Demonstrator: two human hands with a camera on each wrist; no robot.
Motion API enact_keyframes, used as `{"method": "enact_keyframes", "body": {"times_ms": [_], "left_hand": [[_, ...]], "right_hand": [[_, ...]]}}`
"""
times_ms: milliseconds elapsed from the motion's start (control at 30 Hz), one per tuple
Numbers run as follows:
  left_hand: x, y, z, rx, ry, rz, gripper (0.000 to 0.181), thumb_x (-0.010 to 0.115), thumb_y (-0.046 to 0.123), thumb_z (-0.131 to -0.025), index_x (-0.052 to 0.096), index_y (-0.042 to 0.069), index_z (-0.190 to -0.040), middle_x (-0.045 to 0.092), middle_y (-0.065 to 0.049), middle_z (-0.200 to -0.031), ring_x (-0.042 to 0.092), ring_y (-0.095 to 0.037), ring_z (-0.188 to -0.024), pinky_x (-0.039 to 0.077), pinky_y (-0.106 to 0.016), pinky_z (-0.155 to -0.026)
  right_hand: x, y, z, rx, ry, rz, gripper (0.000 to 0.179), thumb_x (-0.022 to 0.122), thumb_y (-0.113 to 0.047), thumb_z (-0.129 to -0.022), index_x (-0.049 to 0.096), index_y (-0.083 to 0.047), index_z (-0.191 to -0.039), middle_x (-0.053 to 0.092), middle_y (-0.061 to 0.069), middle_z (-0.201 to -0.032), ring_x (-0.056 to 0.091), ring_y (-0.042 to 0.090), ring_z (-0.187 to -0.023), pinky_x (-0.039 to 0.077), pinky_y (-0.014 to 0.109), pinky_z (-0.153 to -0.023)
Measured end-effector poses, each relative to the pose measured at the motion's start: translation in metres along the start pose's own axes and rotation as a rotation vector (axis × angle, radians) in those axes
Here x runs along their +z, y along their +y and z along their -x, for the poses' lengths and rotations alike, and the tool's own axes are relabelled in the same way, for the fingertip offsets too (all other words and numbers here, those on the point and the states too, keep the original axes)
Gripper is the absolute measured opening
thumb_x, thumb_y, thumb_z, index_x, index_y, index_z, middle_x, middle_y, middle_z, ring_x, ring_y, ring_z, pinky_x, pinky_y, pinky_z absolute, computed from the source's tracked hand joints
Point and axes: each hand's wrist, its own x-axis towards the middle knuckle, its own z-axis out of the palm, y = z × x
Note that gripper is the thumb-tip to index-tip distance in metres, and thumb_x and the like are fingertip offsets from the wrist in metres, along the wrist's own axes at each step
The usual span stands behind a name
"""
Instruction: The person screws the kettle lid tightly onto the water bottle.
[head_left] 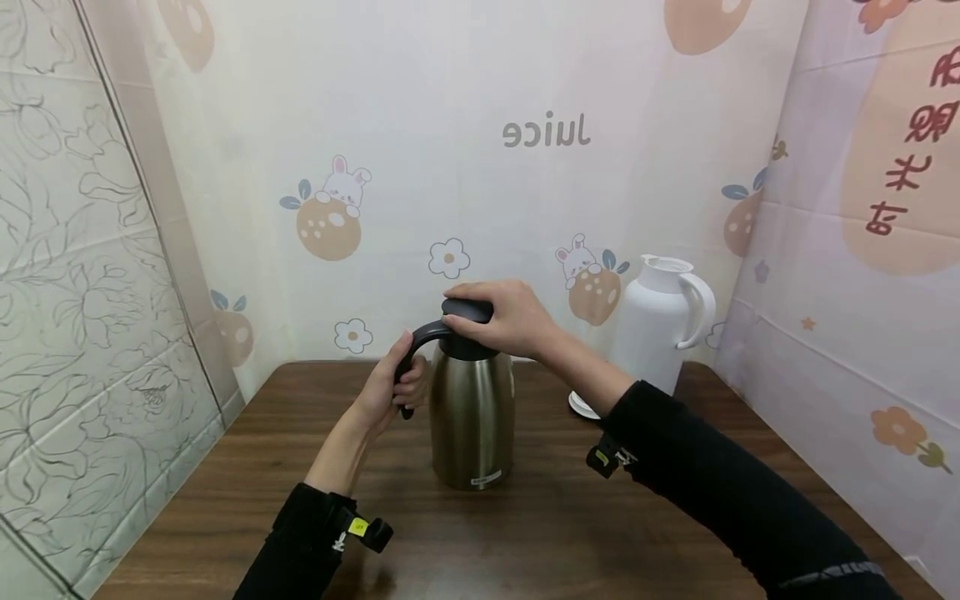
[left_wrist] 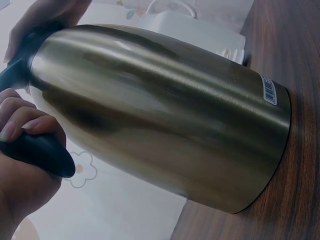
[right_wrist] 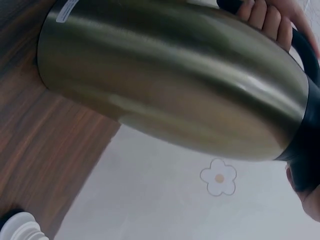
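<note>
A gold-brown metal thermos jug (head_left: 472, 421) stands upright on the wooden table, a small barcode label (left_wrist: 269, 90) low on its side. My left hand (head_left: 381, 398) grips its black handle (head_left: 424, 335), fingers curled round it; the handle's lower end (left_wrist: 59, 159) sticks out below them in the left wrist view. On top, my right hand (head_left: 510, 317) holds the jug's black lid (head_left: 468, 310) between thumb and fingers. The lid still sits at the jug's neck; whether it is loose I cannot tell.
Behind my right forearm stands a white thermos jug (head_left: 651, 321) with no lid on its mouth. A white screw stopper (right_wrist: 22, 229) lies on the table (head_left: 480, 550) beside it. Patterned cloth (head_left: 420, 192) hangs just past the table's back edge.
</note>
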Motion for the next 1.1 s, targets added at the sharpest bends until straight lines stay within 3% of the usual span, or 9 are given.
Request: {"method": "enact_keyframes", "body": {"times_ms": [233,400,533,833,1100], "left_hand": [[0.004,0.004,0.000,0.020,-0.017,-0.003,0.058,0.028,0.054,-0.114,0.032,0.022,-0.066,0.033,0.017,-0.053,0.024,-0.005,-0.045,0.023,-0.026,-0.050],[0.009,0.008,0.003,0.023,-0.014,-0.007,0.058,0.026,0.052,-0.115,0.033,0.022,-0.066,0.032,0.016,-0.052,0.024,-0.006,-0.044,0.020,-0.029,-0.049],[0.013,0.010,0.005,0.009,-0.011,-0.009,0.058,0.024,0.051,-0.115,0.034,0.022,-0.065,0.032,0.015,-0.052,0.026,-0.004,-0.044,0.021,-0.027,-0.049],[0.021,0.013,0.009,0.027,-0.020,-0.020,0.059,0.024,0.052,-0.115,0.033,0.021,-0.066,0.033,0.014,-0.052,0.024,-0.007,-0.044,0.022,-0.027,-0.048],[0.024,0.012,0.011,0.017,-0.039,0.010,0.060,0.023,0.054,-0.115,0.034,0.022,-0.065,0.034,0.016,-0.052,0.025,-0.005,-0.044,0.015,-0.033,-0.049]], "right_hand": [[0.003,-0.021,0.001,0.095,0.079,0.086,0.035,0.075,-0.038,-0.096,0.079,-0.017,-0.124,0.078,-0.001,-0.118,0.072,0.014,-0.089,0.052,0.033,-0.070],[0.002,-0.028,0.002,0.128,0.074,0.117,0.038,0.075,-0.039,-0.097,0.078,-0.015,-0.126,0.078,0.001,-0.119,0.071,0.017,-0.088,0.051,0.034,-0.068],[-0.005,-0.027,0.004,0.112,0.026,0.107,0.040,0.076,-0.041,-0.097,0.077,-0.016,-0.129,0.077,0.001,-0.122,0.072,0.018,-0.094,0.052,0.036,-0.073],[-0.024,-0.017,0.003,-0.040,-0.106,-0.001,0.042,0.076,-0.039,-0.099,0.075,-0.015,-0.133,0.074,0.001,-0.130,0.071,0.018,-0.114,0.056,0.038,-0.088],[-0.032,-0.005,-0.002,-0.027,-0.241,-0.110,0.044,0.076,-0.038,-0.098,0.071,-0.021,-0.138,0.069,0.001,-0.138,0.064,0.019,-0.127,0.054,0.039,-0.097]]}}
